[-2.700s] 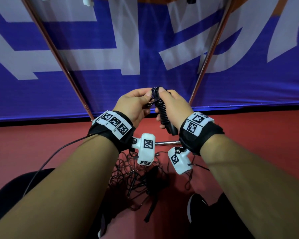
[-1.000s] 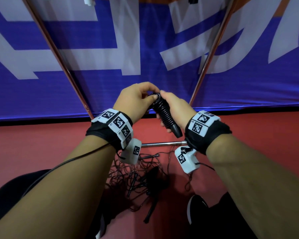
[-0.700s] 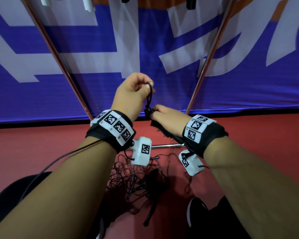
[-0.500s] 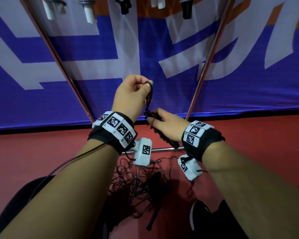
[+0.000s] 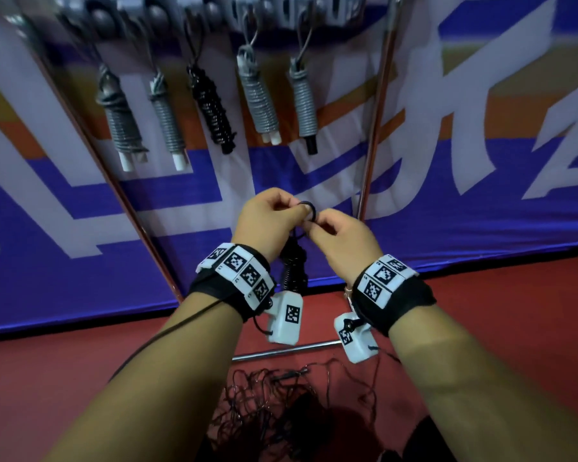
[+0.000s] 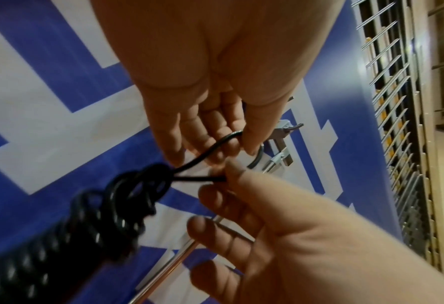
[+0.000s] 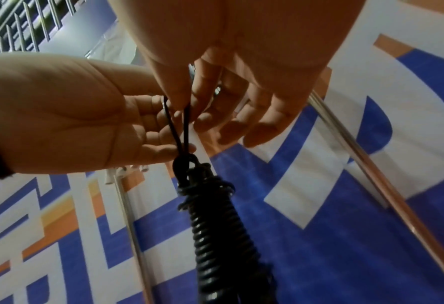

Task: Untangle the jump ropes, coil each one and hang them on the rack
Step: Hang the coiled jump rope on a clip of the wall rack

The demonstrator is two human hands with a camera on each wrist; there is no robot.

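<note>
A person is standing in front of a metal rack [image 5: 371,135] and looking down at their two bare hands, which are meeting at chest height. Between them is hanging a black jump rope [image 5: 292,268], wound tightly around its own handles into a long coil, with a small loop of cord [image 5: 307,208] sticking out at the top.

The left hand [image 5: 267,221] is pinching one side of that loop between thumb and forefinger, its other fingers curled in toward the palm. The right hand [image 5: 341,241] is pinching the other side of the loop with thumb and forefinger, while its remaining fingers are spreading loosely and holding nothing. In the wrist views, the two strands of the loop are running down from the fingertips to a knot-like wrap at the head of the coil, and the coil is dangling freely below both hands.

Above the hands, five coiled ropes are already hanging from the top rail [image 5: 281,11] of the rack: four grey coils [image 5: 259,98] and one black coil [image 5: 211,108], side by side.

On the red floor [image 5: 64,368] below, near the person's feet, a tangled heap of thin dark ropes [image 5: 281,405] is lying just in front of the rack's lower bar [image 5: 281,350]. A blue, white and orange banner [image 5: 481,161] is filling the background behind the rack.
</note>
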